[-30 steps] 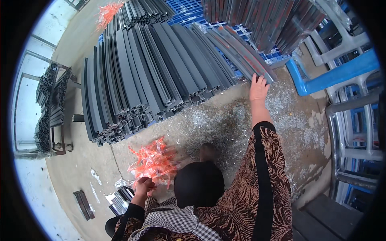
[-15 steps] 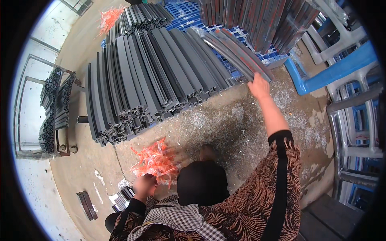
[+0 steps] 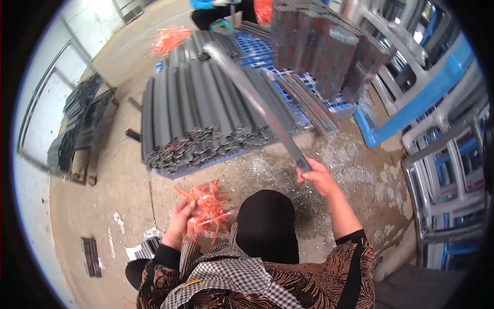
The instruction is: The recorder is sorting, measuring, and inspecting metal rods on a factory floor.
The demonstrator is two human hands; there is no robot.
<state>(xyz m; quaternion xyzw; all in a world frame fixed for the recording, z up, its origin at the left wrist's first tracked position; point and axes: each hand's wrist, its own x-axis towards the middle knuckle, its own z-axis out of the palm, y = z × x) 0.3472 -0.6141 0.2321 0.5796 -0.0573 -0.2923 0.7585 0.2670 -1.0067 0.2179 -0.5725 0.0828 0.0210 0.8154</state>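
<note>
A long grey profile strip (image 3: 267, 116), wrapped in clear film with reddish marks, slants up and leftward from my right hand (image 3: 320, 177). The fingers of that hand are closed around its near end, and its far end passes above the stacked grey profiles (image 3: 195, 103). Beside a heap of orange-red plastic film strips (image 3: 210, 219) on the floor is my left hand (image 3: 182, 211). Its fingers are pressed together; whether a film strip is between them I cannot make out. More film-wrapped profiles (image 3: 309, 103) lie at the right side of the stack.
Blue plastic pallets (image 3: 254, 51) carry the stacks, with tall wrapped bundles (image 3: 314, 51) behind. Grey and blue frames (image 3: 437, 170) line the right side. A rack of profiles (image 3: 82, 123) stands at left. Farther off are another orange heap (image 3: 170, 41) and a person in blue (image 3: 203, 4).
My right hand has lifted a wrapped profile from the right side of the stack and brought it toward me. The left hand has moved slightly forward. The view has shifted, showing another person.
</note>
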